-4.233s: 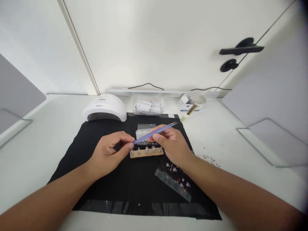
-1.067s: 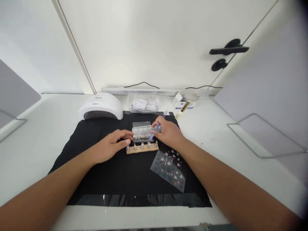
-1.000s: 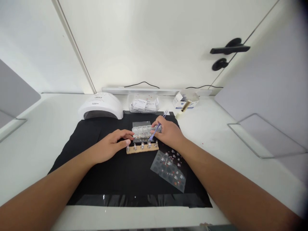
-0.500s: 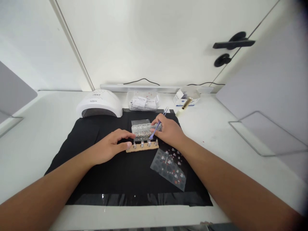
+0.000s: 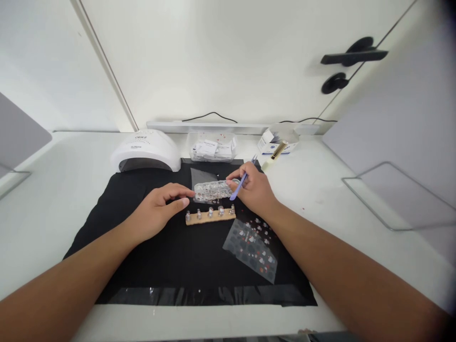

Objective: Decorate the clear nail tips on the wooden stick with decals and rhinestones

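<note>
My left hand (image 5: pixel 160 211) rests on the black mat (image 5: pixel 160 256), thumb and forefinger pinching the left end of a clear plastic nail-tip case (image 5: pixel 213 190). My right hand (image 5: pixel 253 189) grips purple tweezers (image 5: pixel 243 178) and also touches the case's right end. The case appears slightly lifted off the mat. Just in front of it lies a tan strip (image 5: pixel 210 216) carrying several small nail tips on pegs. A clear sticker sheet (image 5: pixel 252 249) with red and white decals lies to the right on the mat.
A white nail lamp (image 5: pixel 146 151) stands at the back left. A clear box of packets (image 5: pixel 213 149), a small white-and-blue carton (image 5: pixel 274 143) and a gold-capped bottle (image 5: pixel 274 156) sit behind the mat. Tiny decals dot the table right of the mat. Grey panels flank both sides.
Both hands moved from the tan strip back to the clear case. In the last half second the case rose a little between them, and the tweezer tip swung away from it.
</note>
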A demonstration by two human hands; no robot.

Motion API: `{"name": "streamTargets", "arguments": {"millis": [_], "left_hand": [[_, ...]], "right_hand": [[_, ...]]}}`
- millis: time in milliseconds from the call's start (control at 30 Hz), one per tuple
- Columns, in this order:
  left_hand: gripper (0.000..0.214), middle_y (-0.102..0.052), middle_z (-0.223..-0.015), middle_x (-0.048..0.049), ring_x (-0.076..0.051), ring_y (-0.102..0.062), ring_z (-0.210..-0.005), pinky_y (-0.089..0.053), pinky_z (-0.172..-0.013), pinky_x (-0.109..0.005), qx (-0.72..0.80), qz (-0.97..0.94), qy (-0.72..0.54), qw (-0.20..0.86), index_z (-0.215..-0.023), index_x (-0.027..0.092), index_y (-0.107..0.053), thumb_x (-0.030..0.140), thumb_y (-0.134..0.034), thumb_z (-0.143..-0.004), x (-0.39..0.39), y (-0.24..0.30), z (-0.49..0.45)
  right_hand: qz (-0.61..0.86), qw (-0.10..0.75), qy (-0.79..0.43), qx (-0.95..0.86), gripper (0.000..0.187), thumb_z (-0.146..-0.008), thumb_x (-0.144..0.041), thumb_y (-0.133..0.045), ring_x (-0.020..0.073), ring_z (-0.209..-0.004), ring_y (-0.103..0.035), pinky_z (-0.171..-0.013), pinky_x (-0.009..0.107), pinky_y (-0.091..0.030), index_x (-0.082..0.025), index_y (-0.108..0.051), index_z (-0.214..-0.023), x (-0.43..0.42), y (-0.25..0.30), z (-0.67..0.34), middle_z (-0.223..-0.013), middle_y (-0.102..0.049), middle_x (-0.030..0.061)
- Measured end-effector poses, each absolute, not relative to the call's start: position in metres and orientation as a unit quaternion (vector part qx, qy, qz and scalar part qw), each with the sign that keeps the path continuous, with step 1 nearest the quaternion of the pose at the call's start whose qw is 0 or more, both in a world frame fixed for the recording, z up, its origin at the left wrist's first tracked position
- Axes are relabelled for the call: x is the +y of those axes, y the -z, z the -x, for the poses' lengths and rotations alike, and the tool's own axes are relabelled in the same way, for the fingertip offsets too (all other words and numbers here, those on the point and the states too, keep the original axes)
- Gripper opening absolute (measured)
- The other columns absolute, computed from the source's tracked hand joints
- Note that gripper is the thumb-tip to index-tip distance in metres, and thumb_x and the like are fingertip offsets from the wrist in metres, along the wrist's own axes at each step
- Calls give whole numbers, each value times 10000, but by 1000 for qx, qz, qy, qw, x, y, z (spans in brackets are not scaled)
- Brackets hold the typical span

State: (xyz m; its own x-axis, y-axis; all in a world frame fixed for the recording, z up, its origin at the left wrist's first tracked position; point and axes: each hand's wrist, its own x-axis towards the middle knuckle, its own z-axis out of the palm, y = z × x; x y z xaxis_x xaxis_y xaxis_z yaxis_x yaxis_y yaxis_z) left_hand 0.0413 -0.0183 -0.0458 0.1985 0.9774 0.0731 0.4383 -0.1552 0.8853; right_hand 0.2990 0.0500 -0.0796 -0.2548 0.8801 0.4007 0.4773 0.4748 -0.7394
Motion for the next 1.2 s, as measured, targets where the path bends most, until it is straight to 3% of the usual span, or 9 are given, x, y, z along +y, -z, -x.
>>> {"name": "streamTargets", "arguments": {"millis": [200,333,533,667,867,1000,1100,1200], "left_hand": [[204,-707,-776,-17,-187,-619,-752,-477,-724,-312,573,-590,-436,364,-793,194,-728,389,-756,-740,-15,50,-38],[185,-644,-703,18,-114,-571,-656,-445,-614,-229,546,-560,-489,387,-755,174,-640,292,-779,-729,-12,53,-37],[376,-596,-728,62,-88,-575,-557,-497,-528,-215,454,-539,-532,469,-1084,218,-544,260,-745,-769,-10,54,-37],[418,-601,-749,66,-88,-624,-565,-555,-551,-221,423,-531,-536,502,-1142,221,-541,239,-747,-779,-12,51,-37],[439,-609,-803,62,-104,-686,-634,-601,-621,-234,402,-516,-552,518,-1175,259,-562,213,-765,-789,-15,50,-36],[223,-623,-816,36,-93,-670,-719,-575,-721,-216,395,-545,-545,501,-1002,227,-679,215,-771,-799,-17,54,-35],[137,-645,-817,10,-88,-624,-760,-530,-731,-185,401,-553,-535,498,-905,205,-723,196,-788,-784,-20,55,-36],[93,-634,-842,3,-91,-594,-774,-498,-718,-186,393,-581,-514,494,-889,217,-737,185,-765,-807,-23,53,-37]], "right_hand": [[395,496,-227,-739,288,-920,-383,-550,140,-569,-572,-554,272,-417,-245,-383,-730,41,74,-300,-689,-685,1],[353,512,-242,-745,358,-977,-503,-451,127,-520,-533,-533,277,-417,-231,-500,-749,38,75,-302,-670,-670,16],[302,580,-279,-703,475,-958,-666,-342,115,-419,-378,-437,280,-329,-247,-554,-1033,42,87,-299,-698,-656,7],[276,612,-284,-685,516,-945,-690,-335,110,-432,-371,-432,282,-330,-268,-565,-1132,41,89,-296,-767,-619,9],[240,625,-292,-684,366,-977,-566,-419,166,-603,-565,-562,344,-479,-282,-641,-1040,29,79,-295,-842,-626,38],[214,635,-319,-670,266,-975,-498,-488,216,-749,-644,-728,427,-545,-301,-666,-998,15,70,-286,-820,-663,34],[219,608,-380,-661,288,-978,-511,-476,243,-857,-679,-939,519,-530,-292,-660,-946,5,63,-279,-756,-682,22],[207,590,-451,-637,319,-973,-541,-470,231,-807,-689,-990,535,-513,-281,-641,-906,-2,56,-274,-691,-675,6]]}}
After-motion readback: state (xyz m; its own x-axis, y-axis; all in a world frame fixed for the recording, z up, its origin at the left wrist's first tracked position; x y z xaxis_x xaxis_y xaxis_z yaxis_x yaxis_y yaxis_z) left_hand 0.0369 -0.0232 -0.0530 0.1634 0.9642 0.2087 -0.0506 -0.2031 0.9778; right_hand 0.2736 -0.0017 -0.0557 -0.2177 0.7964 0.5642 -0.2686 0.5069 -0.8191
